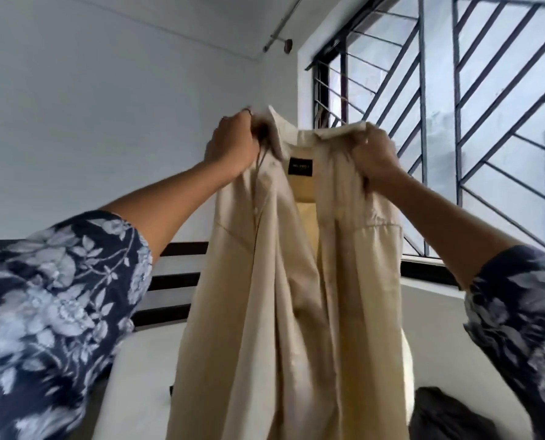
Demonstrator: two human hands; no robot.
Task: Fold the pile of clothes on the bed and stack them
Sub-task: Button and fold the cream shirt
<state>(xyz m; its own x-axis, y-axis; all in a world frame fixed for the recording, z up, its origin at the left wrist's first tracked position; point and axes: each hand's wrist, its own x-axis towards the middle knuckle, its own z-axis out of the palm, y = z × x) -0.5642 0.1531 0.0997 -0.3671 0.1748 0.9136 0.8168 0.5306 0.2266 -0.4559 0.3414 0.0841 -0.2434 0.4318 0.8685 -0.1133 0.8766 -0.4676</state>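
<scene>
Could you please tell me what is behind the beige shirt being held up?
Behind the beige collared shirt show a white wall, dark headboard slats and a barred window. Whatever lies directly behind the cloth is hidden.

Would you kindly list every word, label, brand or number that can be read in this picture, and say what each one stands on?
Neck label inside the collar of the beige shirt: a dark tag with one line of pale lettering, too small and blurred to read.
No other text, number or sign shows: none on the floral sleeves, the wall or the window grille.
</scene>
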